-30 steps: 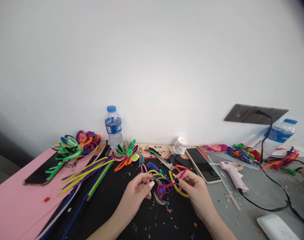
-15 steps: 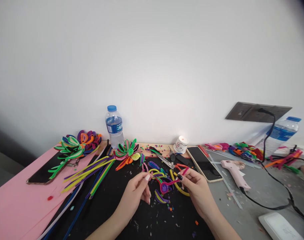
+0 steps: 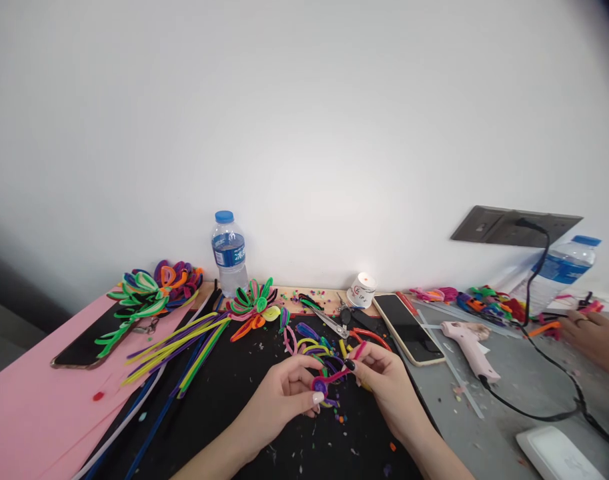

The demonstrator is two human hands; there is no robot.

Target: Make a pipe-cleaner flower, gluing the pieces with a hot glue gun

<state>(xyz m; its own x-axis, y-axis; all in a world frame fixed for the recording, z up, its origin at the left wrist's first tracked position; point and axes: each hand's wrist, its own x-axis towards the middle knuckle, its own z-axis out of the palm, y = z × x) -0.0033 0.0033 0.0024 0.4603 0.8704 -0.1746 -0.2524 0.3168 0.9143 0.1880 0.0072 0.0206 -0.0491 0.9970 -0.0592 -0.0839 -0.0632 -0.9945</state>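
Note:
In front of me, my left hand (image 3: 279, 397) closes its thumb and fingers around a small coil of magenta and purple pipe cleaner (image 3: 320, 385). The free magenta end stretches to the right, where my right hand (image 3: 387, 383) pinches it between thumb and forefinger. Behind and below the coil lie loose curled pieces, among them a purple loop (image 3: 307, 330) and a pink loop (image 3: 289, 341), partly hidden by my hands. A pipe cleaner flower (image 3: 259, 303) with green, pink and orange petals rests farther back, beside a fan of yellow and purple stems (image 3: 184, 347).
Red-handled pliers (image 3: 369, 337), scissors (image 3: 331, 325), a white paper cup (image 3: 362, 291) and a phone (image 3: 409, 329) stand or lie at the back. On the right are a pink glue gun (image 3: 469, 347) with its cord and a co-worker's hand (image 3: 591, 337). A water bottle (image 3: 229, 257) stands left.
My left hand has moved right and slightly down and now grips the coil, which has shifted a little left. The co-worker's hand has reached farther in from the right.

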